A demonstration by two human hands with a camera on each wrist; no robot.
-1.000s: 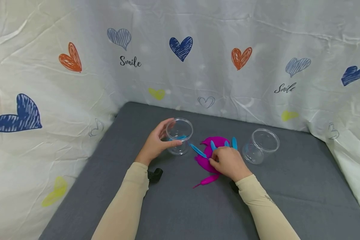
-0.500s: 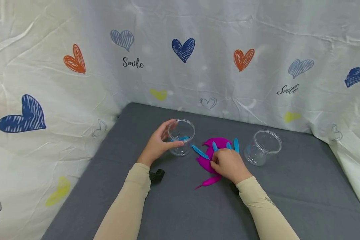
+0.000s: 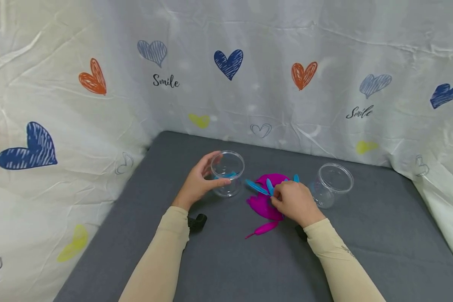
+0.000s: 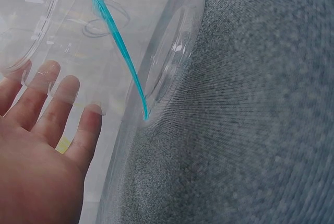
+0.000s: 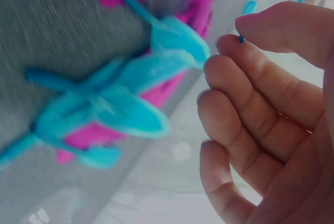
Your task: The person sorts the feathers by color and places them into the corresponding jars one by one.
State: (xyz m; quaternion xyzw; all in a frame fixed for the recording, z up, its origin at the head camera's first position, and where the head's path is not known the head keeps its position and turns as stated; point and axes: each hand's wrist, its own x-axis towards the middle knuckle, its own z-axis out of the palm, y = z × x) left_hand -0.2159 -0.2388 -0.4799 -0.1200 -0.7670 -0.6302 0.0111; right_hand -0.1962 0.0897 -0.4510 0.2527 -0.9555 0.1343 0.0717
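Note:
My left hand point(image 3: 198, 182) grips a clear plastic jar point(image 3: 228, 191), thumb at its near side and fingers behind. Inside the jar lies a blue uninflated balloon point(image 4: 120, 44). My right hand point(image 3: 296, 201) is above a pile of balloons; its thumb and forefinger pinch the thin neck of a blue balloon point(image 3: 256, 187) that points toward the jar. Beneath the hand lie several magenta balloons point(image 3: 262, 206) with more blue balloons point(image 5: 130, 112) on top. Part of this pile is hidden by the right hand in the head view.
A second clear jar point(image 3: 336, 178) stands right of the pile, partly behind the right hand. One magenta balloon point(image 3: 266, 228) lies at the pile's near side. The grey cloth-covered table point(image 3: 230, 268) ends at a white curtain point(image 3: 264, 100) printed with hearts.
My right hand has risen slightly and shifted right, drawing the pinched blue balloon up from the pile. The left hand keeps its grip on the jar in the same place.

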